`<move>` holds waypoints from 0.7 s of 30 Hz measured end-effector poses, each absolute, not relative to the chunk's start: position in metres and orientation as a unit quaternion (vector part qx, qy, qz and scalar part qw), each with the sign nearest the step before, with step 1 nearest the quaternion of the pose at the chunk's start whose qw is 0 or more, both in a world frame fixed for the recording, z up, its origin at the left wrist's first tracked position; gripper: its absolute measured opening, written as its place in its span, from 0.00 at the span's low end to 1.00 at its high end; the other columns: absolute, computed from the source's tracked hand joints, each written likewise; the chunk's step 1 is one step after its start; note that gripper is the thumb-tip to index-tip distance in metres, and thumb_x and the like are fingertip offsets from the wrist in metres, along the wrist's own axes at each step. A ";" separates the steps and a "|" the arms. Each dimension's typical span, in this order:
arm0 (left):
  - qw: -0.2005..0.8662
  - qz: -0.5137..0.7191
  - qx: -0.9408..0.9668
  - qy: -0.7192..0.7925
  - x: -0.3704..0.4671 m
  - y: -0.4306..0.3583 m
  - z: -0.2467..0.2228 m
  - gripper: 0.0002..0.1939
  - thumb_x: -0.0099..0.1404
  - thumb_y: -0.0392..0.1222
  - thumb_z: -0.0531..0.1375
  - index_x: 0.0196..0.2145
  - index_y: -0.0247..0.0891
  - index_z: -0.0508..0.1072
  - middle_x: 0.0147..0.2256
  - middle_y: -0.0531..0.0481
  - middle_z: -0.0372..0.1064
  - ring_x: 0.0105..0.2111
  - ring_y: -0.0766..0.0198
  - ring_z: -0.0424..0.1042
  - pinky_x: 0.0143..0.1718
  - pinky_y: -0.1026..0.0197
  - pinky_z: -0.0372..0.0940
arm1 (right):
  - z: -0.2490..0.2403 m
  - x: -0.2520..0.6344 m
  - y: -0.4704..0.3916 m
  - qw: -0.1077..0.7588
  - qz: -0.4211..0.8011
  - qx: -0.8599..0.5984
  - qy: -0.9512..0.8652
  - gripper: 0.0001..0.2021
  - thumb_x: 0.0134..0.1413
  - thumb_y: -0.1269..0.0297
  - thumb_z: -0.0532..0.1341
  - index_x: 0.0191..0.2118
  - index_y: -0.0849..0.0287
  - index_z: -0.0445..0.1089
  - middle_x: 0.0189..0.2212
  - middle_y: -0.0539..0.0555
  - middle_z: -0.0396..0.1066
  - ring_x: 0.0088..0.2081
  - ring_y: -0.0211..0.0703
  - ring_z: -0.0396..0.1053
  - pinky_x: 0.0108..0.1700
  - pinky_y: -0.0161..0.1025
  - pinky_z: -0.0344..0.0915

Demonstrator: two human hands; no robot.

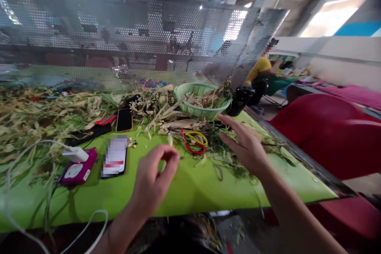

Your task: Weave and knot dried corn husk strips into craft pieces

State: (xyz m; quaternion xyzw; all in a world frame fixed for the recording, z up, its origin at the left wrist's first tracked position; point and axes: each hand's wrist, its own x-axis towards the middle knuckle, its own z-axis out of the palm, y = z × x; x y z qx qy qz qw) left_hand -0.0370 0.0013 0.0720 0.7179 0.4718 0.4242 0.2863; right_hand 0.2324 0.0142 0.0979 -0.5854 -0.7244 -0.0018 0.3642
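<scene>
My left hand is over the near part of the green tabletop, its fingers curled round and the thumb brought to them in a pinch. Whatever may be between those fingertips is too small or hidden to make out. On the right, my right hand is open, fingers stretched out, above a pile of green and dry plant strips. Between the hands lies a pair of scissors with red and yellow loop handles. Dry corn-husk-like leaves lie just behind the scissors.
A pale green plastic basket holds dry leaves. Left are two phones, a magenta power box with a white charger, and a cable. Leaf heaps cover the far left. A perforated metal screen, red chairs and a seated person stand around.
</scene>
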 end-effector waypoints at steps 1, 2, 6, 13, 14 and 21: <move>0.286 0.407 0.721 0.483 -0.033 0.018 0.068 0.10 0.67 0.45 0.53 0.39 0.39 0.71 0.37 0.49 0.73 0.36 0.63 0.71 0.38 0.62 0.66 | 0.086 0.234 0.025 0.332 0.005 -0.591 -0.735 0.23 0.62 0.57 0.55 0.61 0.49 0.59 0.58 0.53 0.65 0.58 0.52 0.62 0.59 0.51 0.59; 0.278 0.383 0.723 0.503 -0.030 0.037 0.064 0.09 0.66 0.44 0.54 0.39 0.39 0.70 0.36 0.49 0.73 0.35 0.63 0.71 0.36 0.62 0.64 | 0.073 0.238 0.036 0.302 0.005 -0.607 -0.735 0.22 0.61 0.56 0.54 0.61 0.50 0.60 0.57 0.54 0.65 0.58 0.53 0.62 0.58 0.52 0.60; 0.175 0.263 0.727 0.610 -0.023 0.100 0.038 0.12 0.63 0.49 0.57 0.38 0.38 0.69 0.32 0.48 0.73 0.31 0.60 0.71 0.31 0.62 0.60 | 0.031 0.261 0.069 0.214 0.042 -0.625 -0.749 0.20 0.61 0.55 0.52 0.57 0.53 0.66 0.55 0.55 0.68 0.54 0.54 0.67 0.56 0.52 0.63; 0.146 0.170 0.748 0.624 -0.015 0.120 0.011 0.20 0.61 0.59 0.54 0.30 0.39 0.70 0.31 0.47 0.74 0.33 0.56 0.72 0.35 0.58 0.59 | 0.040 0.246 0.087 0.168 0.020 -0.642 -0.748 0.21 0.61 0.53 0.53 0.56 0.53 0.66 0.52 0.57 0.71 0.51 0.57 0.69 0.50 0.50 0.65; 0.141 0.175 0.750 0.622 -0.015 0.120 0.009 0.17 0.61 0.57 0.55 0.30 0.39 0.71 0.31 0.47 0.74 0.34 0.56 0.73 0.36 0.58 0.59 | 0.045 0.234 0.091 0.173 0.032 -0.629 -0.757 0.20 0.60 0.54 0.53 0.55 0.52 0.67 0.52 0.56 0.71 0.51 0.56 0.69 0.50 0.49 0.65; 0.200 0.237 0.746 0.589 -0.027 0.125 -0.002 0.09 0.63 0.46 0.55 0.33 0.42 0.73 0.34 0.50 0.76 0.34 0.59 0.73 0.32 0.61 0.58 | 0.049 0.160 0.116 0.166 0.097 -0.580 -0.792 0.13 0.57 0.52 0.57 0.41 0.50 0.74 0.35 0.51 0.77 0.35 0.48 0.73 0.36 0.38 0.65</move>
